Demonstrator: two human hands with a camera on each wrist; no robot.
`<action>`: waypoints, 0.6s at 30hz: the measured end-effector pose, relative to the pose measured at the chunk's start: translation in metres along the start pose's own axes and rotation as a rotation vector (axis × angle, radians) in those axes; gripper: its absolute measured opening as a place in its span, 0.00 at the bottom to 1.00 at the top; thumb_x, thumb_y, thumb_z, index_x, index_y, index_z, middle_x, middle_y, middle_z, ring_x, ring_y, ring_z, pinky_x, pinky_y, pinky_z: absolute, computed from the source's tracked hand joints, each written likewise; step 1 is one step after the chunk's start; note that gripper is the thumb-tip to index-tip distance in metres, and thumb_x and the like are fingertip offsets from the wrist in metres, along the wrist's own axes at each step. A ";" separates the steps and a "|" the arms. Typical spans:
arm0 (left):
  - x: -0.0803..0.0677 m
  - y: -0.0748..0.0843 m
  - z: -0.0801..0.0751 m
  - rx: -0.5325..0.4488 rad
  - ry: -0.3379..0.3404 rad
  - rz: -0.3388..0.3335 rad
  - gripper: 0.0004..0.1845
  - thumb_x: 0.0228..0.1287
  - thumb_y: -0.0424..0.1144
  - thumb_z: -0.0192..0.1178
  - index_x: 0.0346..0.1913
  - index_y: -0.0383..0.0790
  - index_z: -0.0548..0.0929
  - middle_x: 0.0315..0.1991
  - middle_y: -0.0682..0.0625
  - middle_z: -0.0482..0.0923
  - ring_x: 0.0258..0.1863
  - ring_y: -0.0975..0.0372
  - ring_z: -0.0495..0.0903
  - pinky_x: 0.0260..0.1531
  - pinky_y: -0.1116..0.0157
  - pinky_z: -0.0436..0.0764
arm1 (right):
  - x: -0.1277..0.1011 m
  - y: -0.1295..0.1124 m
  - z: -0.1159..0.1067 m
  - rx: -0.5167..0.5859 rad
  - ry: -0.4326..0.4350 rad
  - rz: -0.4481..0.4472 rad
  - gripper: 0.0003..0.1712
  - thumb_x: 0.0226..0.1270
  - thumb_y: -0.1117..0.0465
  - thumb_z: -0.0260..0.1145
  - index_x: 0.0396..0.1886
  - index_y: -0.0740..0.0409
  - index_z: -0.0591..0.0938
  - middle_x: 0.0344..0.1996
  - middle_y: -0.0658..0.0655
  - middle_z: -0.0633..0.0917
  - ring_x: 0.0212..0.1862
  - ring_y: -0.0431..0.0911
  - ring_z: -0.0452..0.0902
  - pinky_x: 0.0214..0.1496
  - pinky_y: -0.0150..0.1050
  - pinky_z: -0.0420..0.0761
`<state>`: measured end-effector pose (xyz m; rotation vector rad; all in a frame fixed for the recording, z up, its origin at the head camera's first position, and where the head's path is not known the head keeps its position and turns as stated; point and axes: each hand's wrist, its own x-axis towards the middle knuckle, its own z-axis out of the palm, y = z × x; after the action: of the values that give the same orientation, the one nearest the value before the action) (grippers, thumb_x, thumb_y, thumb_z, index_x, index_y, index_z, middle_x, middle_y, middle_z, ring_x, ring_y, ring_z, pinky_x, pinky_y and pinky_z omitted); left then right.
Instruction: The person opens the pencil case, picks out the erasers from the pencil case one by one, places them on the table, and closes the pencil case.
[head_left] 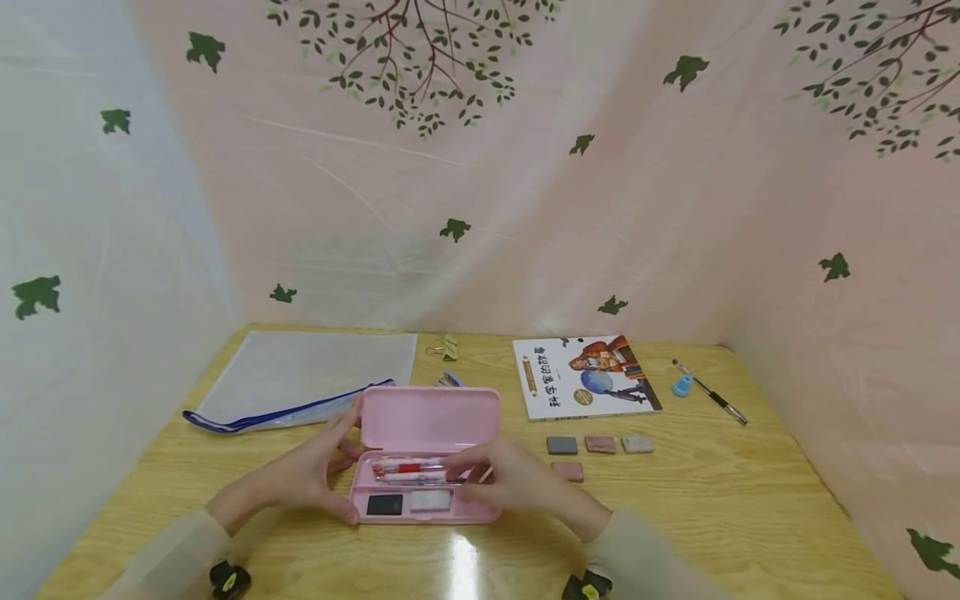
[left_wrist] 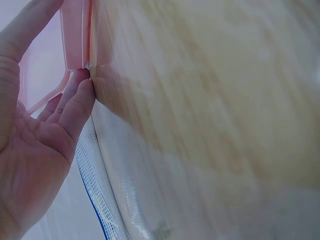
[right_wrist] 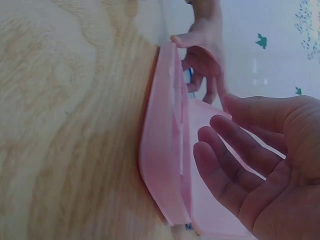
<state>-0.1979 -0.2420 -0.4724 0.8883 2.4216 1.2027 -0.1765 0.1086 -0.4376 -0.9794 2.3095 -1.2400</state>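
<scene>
Both hands frame the pink pencil case (head_left: 427,454), which lies open on the wooden bench (head_left: 735,517) at lower centre of the head view. Its lid stands up behind the tray. The left hand (head_left: 311,471) steadies the case's left end, thumb against the front corner and fingers reaching up to the lid's edge; the left wrist view shows those fingers fairly straight, tips touching the rim, so it braces rather than clamps. The right hand (head_left: 510,479) hovers over the right half of the tray with fingers spread and relaxed, holding nothing that I can see.

Inside lie red-and-white pens (head_left: 408,469), with a black eraser (head_left: 385,504) and a white eraser (head_left: 431,500) in front of them.

Judging by its thin walls, the case should be light, stiff plastic and smooth, likely to slide on the glossy bench; gripping both short ends or pinching the front rim looks safest, since the hinge seems the weak point.

Right of it sit four small erasers (head_left: 600,446); further back are a book (head_left: 585,377), a pen (head_left: 712,393), a binder clip (head_left: 442,347) and a mesh zip pouch (head_left: 300,379).
</scene>
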 end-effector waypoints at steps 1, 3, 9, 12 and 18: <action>0.000 0.000 0.000 -0.001 0.000 -0.001 0.78 0.45 0.49 0.83 0.81 0.53 0.27 0.73 0.42 0.51 0.59 0.53 0.74 0.63 0.52 0.76 | 0.002 0.000 0.003 -0.006 -0.011 0.001 0.20 0.67 0.68 0.71 0.59 0.63 0.84 0.46 0.53 0.89 0.41 0.34 0.82 0.46 0.29 0.85; 0.000 0.000 0.000 -0.003 -0.001 -0.003 0.78 0.44 0.50 0.83 0.81 0.53 0.27 0.74 0.42 0.51 0.59 0.53 0.74 0.63 0.52 0.75 | 0.006 0.000 0.009 -0.027 -0.027 0.007 0.20 0.67 0.68 0.70 0.58 0.61 0.85 0.45 0.50 0.89 0.39 0.32 0.80 0.45 0.28 0.84; 0.001 0.002 0.001 -0.002 -0.001 -0.010 0.78 0.44 0.50 0.83 0.81 0.54 0.27 0.73 0.42 0.51 0.58 0.53 0.74 0.64 0.52 0.75 | 0.010 0.000 0.017 -0.104 -0.063 -0.017 0.17 0.67 0.67 0.70 0.56 0.59 0.86 0.40 0.47 0.88 0.33 0.31 0.75 0.37 0.26 0.80; 0.000 0.002 0.001 -0.005 -0.003 -0.013 0.78 0.45 0.49 0.83 0.81 0.54 0.27 0.73 0.42 0.52 0.59 0.53 0.74 0.64 0.52 0.75 | 0.011 0.000 0.018 -0.113 -0.066 -0.007 0.18 0.67 0.67 0.71 0.56 0.60 0.86 0.40 0.48 0.89 0.33 0.31 0.75 0.37 0.25 0.80; 0.000 0.001 0.001 0.002 0.002 -0.008 0.78 0.44 0.50 0.83 0.81 0.54 0.27 0.73 0.42 0.52 0.58 0.54 0.74 0.63 0.52 0.76 | 0.013 -0.001 0.021 -0.141 -0.058 -0.005 0.19 0.66 0.66 0.71 0.56 0.60 0.86 0.40 0.47 0.89 0.35 0.30 0.76 0.40 0.26 0.81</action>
<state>-0.1968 -0.2414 -0.4718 0.8777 2.4259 1.1995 -0.1734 0.0869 -0.4483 -1.0539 2.3771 -1.0479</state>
